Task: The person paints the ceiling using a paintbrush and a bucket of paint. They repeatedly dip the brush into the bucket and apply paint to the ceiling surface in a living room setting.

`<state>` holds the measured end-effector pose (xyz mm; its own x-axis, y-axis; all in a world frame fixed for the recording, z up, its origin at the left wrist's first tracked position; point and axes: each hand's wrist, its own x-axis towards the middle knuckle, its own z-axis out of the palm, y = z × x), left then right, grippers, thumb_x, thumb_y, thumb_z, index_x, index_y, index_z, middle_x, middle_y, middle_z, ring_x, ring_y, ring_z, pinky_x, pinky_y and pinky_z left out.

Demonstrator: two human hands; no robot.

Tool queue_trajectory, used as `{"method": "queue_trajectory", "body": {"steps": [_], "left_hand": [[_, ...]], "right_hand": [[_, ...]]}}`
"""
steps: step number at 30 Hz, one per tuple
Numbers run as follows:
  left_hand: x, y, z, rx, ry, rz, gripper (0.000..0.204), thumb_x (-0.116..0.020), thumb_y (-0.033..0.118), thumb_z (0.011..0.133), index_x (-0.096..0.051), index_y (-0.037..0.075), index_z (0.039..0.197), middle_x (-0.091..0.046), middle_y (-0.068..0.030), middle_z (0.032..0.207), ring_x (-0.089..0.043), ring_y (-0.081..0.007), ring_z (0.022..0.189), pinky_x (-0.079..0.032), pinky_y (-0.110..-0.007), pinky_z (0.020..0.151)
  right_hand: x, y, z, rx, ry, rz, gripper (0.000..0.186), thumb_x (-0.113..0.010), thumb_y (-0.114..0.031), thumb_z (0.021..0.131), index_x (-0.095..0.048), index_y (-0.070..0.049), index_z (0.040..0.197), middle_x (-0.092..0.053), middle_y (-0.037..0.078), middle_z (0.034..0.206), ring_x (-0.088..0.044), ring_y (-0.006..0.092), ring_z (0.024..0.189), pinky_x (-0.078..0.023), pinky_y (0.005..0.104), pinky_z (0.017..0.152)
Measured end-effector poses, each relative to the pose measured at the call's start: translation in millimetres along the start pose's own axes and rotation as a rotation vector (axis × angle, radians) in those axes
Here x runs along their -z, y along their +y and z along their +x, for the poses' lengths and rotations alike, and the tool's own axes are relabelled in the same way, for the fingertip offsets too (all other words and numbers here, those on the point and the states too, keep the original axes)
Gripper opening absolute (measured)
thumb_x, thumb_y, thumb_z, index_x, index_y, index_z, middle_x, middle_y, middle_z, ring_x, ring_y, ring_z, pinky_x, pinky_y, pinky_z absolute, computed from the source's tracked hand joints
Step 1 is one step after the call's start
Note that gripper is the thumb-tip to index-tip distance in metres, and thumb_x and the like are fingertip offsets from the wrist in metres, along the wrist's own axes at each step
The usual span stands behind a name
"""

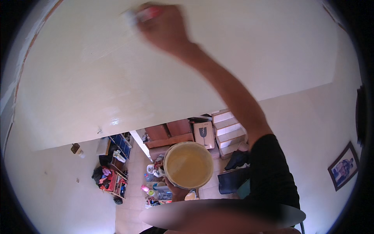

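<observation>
While the left hand [178, 192] grips a bucket's [191, 187] near side, the right hand [165, 25] clutches a brush [149, 14].

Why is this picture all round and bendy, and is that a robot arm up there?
No robot here! It's a person with two bare hands. The camera sits on their head, and its very wide fisheye lens makes straight edges bend.

The arm reaching up ends in the right hand. It holds a red-and-white thing near the pale wall, too blurry to tell exactly what. The wall also has a shiny patch.

Lower down, the left hand holds a round tub with yellowish stuff inside.

Far below is the floor, with a cardboard box, pale steps and lots of household bits around. A framed picture hangs at the right.
</observation>
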<state>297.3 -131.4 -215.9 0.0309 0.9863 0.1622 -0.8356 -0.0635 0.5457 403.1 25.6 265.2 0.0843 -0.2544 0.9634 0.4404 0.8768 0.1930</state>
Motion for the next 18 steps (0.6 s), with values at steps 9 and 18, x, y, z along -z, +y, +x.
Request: {"method": "queue_trajectory", "body": {"steps": [9,18], "left_hand": [[45.2,-13.8,4.3,0.15,-0.113,-0.268,0.092,-0.038,0.079,0.083,-0.031,0.021,0.154,-0.034,-0.0101,0.156,-0.033,-0.0361,0.143,-0.029,-0.061,0.113],[52.5,-7.5,-5.0,0.087,-0.066,-0.345,0.082,-0.032,0.072,0.09,-0.033,0.018,0.151,-0.038,-0.0149,0.152,-0.04,-0.0387,0.137,-0.035,-0.062,0.11]], "right_hand": [[280.8,66.7,9.9,-0.195,0.074,-0.967,0.029,-0.067,-0.032,0.09,-0.076,-0.007,0.099,-0.073,0.01,0.075,-0.07,0.0183,0.067,-0.055,0.0322,0.066],[53.5,-20.7,-19.6,0.158,0.063,-0.599,0.022,-0.07,-0.023,0.081,-0.073,-0.009,0.097,-0.071,0.011,0.078,-0.069,0.0301,0.066,-0.057,0.0374,0.061]]}}
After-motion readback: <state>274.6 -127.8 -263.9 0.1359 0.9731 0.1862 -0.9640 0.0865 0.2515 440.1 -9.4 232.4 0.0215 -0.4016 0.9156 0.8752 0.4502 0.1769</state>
